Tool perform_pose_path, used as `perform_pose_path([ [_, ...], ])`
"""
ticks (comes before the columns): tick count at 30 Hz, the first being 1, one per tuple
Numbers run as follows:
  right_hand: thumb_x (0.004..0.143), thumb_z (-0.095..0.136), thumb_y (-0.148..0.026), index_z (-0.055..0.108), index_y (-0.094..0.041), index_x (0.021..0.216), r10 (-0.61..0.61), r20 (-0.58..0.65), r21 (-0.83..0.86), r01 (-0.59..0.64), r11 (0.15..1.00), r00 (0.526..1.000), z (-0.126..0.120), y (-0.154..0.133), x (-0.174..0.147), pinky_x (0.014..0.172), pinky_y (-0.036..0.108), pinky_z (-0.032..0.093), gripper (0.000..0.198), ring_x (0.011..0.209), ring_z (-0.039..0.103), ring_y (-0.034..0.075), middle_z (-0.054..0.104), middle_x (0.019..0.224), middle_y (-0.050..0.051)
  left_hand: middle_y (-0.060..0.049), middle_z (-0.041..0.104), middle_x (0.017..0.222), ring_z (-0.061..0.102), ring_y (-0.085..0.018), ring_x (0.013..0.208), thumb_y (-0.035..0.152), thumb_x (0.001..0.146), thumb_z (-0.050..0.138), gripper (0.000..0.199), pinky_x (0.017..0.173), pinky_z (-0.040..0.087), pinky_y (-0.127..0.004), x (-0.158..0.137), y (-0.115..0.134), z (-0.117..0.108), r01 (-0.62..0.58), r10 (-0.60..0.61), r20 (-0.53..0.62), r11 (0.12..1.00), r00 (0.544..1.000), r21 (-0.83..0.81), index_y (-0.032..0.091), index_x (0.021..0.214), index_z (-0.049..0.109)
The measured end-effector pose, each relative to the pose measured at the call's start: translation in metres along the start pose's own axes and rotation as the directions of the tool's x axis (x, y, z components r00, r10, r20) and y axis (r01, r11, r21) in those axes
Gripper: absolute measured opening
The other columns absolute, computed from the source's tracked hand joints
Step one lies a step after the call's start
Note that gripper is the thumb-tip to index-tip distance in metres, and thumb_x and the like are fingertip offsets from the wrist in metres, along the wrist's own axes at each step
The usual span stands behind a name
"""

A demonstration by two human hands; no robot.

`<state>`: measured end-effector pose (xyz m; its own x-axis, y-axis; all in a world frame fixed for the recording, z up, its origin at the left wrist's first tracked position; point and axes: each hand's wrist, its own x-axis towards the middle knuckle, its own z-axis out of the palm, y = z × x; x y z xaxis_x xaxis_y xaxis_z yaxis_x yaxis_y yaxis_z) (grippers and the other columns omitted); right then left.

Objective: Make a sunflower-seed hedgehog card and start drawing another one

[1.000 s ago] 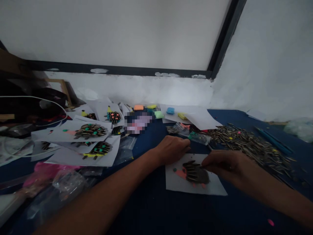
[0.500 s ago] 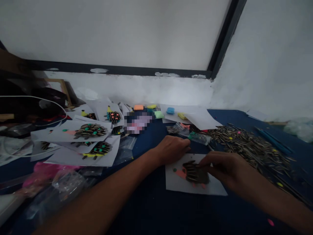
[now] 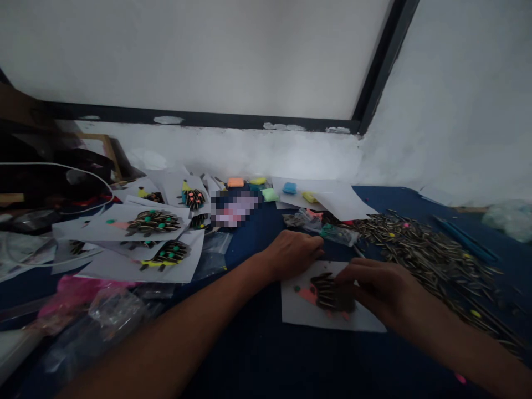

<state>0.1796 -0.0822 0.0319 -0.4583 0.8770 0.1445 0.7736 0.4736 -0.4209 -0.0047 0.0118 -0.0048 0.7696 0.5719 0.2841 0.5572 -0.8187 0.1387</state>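
A white paper sheet [image 3: 297,316] lies in front of me, bearing a hedgehog figure [image 3: 322,293] with a pink snout, a dark green nose, small pink feet and rows of striped sunflower seeds for spines. The rear of its body is dark and bare. My left hand [image 3: 296,254] rests curled at the sheet's upper left edge; its fingertips are hidden. Over the hedgehog's back, my right hand [image 3: 374,282] has thumb and forefinger pinched at the seed rows, seemingly on a sunflower seed that the fingers mostly cover.
A large pile of loose sunflower seeds [image 3: 432,255] spreads to the right, beside blue tweezers-like tools [image 3: 467,238]. Sheets with seed hedgehogs [image 3: 153,221] are stacked at left, near crumpled plastic bags [image 3: 118,316]. Coloured clay packs [image 3: 290,188] sit along the wall.
My right hand has shifted slightly left and up over the hedgehog, its forearm moving a little lower. The left hand and the sheet have stayed still.
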Motion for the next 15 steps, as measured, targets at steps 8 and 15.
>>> perform_pose_path([
  [8,0.09,0.045,-0.021,0.068,-0.023,0.086,-0.003,0.014,-0.019,0.004,1.0,1.0,-0.0007,-0.0001,0.0001,0.059,0.026,0.045,0.023,0.068,0.062,0.015,0.067,0.083,0.004,-0.002,0.067,0.081,0.062,-0.015,0.072,0.029,0.095,0.042,0.02,0.061,0.039,-0.025,0.0006,0.0009,-0.0009,0.0,0.0,-0.003,1.0,1.0,0.006,0.016,0.086,0.055],
  [15,0.091,0.043,-0.021,0.067,-0.022,0.084,-0.051,-0.007,-0.09,0.05,0.995,0.999,0.0046,0.0035,-0.0006,0.058,0.024,0.042,0.025,0.066,0.061,0.014,0.065,0.079,0.004,-0.002,0.067,0.082,0.063,-0.016,0.073,0.03,0.095,0.042,0.02,0.061,0.039,-0.025,0.0006,0.0006,-0.0002,0.001,-0.001,-0.003,1.0,1.0,0.012,0.017,0.086,0.055],
])
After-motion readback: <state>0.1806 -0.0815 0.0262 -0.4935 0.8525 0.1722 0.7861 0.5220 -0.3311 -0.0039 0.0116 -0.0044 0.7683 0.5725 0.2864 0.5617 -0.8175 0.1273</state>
